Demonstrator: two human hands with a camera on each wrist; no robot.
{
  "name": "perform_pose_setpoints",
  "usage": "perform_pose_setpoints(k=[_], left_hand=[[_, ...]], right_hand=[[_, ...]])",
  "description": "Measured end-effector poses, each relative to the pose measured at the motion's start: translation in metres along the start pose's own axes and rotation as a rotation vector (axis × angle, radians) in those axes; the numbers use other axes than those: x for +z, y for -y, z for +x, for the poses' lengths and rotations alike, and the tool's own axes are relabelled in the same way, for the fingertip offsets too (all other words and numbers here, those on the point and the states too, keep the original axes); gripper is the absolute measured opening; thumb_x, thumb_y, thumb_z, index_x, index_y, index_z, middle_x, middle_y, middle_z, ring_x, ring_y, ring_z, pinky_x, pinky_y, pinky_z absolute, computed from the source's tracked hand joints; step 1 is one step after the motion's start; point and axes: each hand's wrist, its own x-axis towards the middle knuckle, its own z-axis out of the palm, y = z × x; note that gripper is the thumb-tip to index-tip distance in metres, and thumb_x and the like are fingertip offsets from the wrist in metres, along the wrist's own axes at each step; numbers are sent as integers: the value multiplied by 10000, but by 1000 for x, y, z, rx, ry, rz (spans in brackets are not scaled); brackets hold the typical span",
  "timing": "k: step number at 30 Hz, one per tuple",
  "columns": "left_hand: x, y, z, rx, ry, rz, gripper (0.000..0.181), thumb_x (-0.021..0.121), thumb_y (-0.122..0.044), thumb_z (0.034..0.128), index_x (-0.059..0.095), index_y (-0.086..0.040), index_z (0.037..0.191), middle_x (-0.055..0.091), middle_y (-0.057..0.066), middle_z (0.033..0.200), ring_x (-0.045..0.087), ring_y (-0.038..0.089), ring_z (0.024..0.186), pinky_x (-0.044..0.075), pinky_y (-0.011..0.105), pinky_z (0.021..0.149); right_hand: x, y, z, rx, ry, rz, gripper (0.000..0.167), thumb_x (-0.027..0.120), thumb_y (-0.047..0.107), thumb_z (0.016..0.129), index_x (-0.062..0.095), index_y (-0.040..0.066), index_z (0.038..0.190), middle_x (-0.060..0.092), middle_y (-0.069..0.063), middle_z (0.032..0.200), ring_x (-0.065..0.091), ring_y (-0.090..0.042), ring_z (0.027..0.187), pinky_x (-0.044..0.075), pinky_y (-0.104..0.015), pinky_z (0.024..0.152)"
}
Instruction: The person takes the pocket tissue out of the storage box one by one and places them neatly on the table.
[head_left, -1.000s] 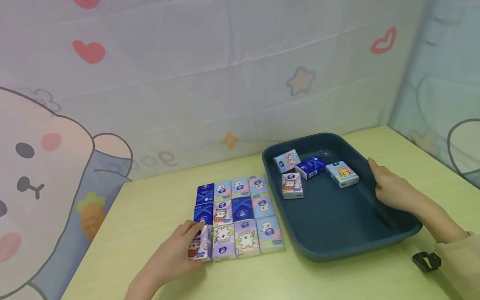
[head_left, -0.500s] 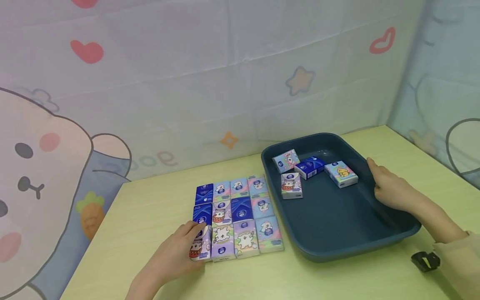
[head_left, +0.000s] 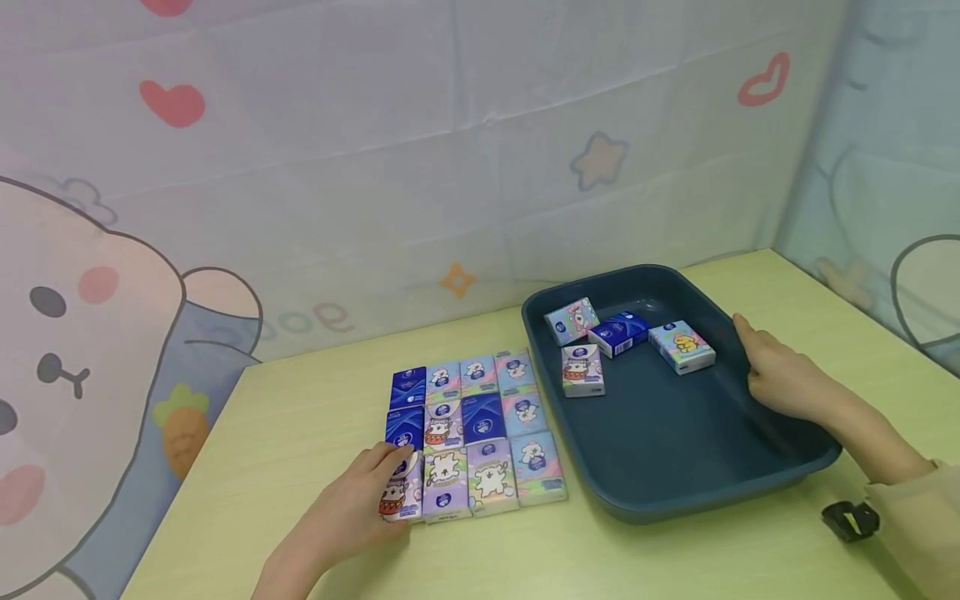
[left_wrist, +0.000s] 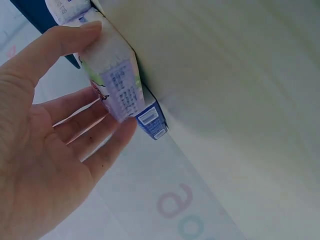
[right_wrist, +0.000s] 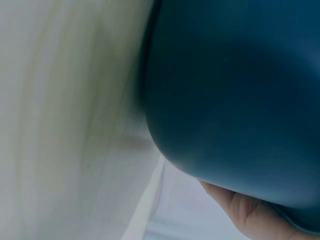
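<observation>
My left hand (head_left: 348, 504) holds a purple pocket tissue pack (head_left: 402, 490) at the near left corner of a block of packs laid in rows. In the left wrist view its thumb (left_wrist: 82, 37) lies on the pack's near side, and the other fingers reach the far side. Touching it are a blue tissue pack (head_left: 405, 427) behind and a white-and-purple pack (head_left: 446, 479) to its right. My right hand (head_left: 787, 375) grips the right rim of a dark blue tray (head_left: 697, 450). Most of its fingers hide behind the tray wall in the right wrist view.
Several loose tissue packs lie in the tray's far left part, among them a blue pack (head_left: 618, 333) and one with a yellow figure (head_left: 683, 347). A black object (head_left: 851, 521) rests near the right sleeve. A printed cloth (head_left: 375, 167) hangs behind the table.
My left hand has shifted the purple tissue pack slightly right, closer against its neighbour. The right hand and the tray have stayed put.
</observation>
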Motion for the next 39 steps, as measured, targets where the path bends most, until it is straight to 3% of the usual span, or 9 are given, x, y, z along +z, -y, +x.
perform_pose_setpoints(k=[6,17,23,27,34,39], left_hand=[[0,1,2,-17,24,-46,775,816,-219,706,481,-125,1399,486,43,1388,470,241,1264,425,449,1081],[-1,-1,2,-15,29,-38,776,822,-248,713,481,-124,1399,481,47,1392,470,245,1265,431,459,1073],[-5,-5,2,-9,51,-30,761,807,-321,741,489,-106,1398,497,46,1376,493,238,1246,450,453,1053],[-10,-12,1,30,66,-26,744,789,-343,764,490,-92,1398,497,67,1383,499,257,1245,445,463,1055],[-16,-30,5,133,-29,63,646,711,-366,839,505,-90,1386,549,67,1333,561,257,1185,487,455,999],[-23,-45,12,170,-57,43,625,663,-403,876,491,-108,1398,528,81,1391,558,289,1233,490,468,998]], right_hand=[[-1,-1,0,1,2,-1,692,409,-77,832,67,-244,1411,343,-508,1288,464,-584,1118,501,-505,675],[-1,-2,1,-5,0,-4,692,410,-79,832,67,-244,1411,348,-506,1286,461,-585,1123,499,-489,664],[0,-3,2,-9,3,-1,695,410,-76,836,62,-239,1415,327,-508,1314,424,-601,1165,498,-541,714],[1,-2,1,-14,4,6,696,406,-71,839,58,-232,1420,310,-511,1327,402,-612,1182,492,-565,733],[0,1,1,-18,-7,7,689,418,-77,841,70,-239,1414,340,-509,1296,447,-596,1138,499,-528,701],[0,-1,0,-18,-4,7,692,416,-78,837,68,-242,1412,346,-510,1284,467,-588,1109,488,-459,650]])
